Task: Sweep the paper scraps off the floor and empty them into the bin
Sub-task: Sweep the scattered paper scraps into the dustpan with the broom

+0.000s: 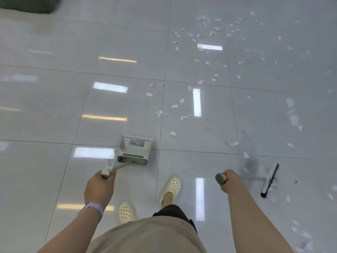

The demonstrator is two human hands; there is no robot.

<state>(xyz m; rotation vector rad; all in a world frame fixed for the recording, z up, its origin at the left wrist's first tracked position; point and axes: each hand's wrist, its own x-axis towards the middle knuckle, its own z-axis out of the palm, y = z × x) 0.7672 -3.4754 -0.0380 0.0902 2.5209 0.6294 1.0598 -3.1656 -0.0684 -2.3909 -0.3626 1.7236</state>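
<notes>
The left hand (99,187) is gripping the top of a dustpan handle (107,172), fingers curled round the white grip. The dustpan (135,150) is sitting ahead of and slightly right of that hand, white with a green strip and a label inside, its pan resting on the glossy tiled floor (54,88) near a grout line. A thin metal rod is running from the handle down to the pan's back edge.

The right hand (229,180) is closing around the green-capped end of the broom handle (221,178), fist tight on it. The broom head (269,180) is lying off to the right of that hand, black bristles on a white bar, blurred (likely mid-motion, can't tell direction), touching or just above the floor.

Paper scraps (200,52) are lying scattered across the tiles, densest well ahead and to the right of both hands, thinning into a trail toward the dustpan's right side; more scraps (300,238) are sitting by the lower right edge, behind the broom head.

The person is wearing cream perforated clogs (171,187), a purple wristband (95,209) on the left wrist.
</notes>
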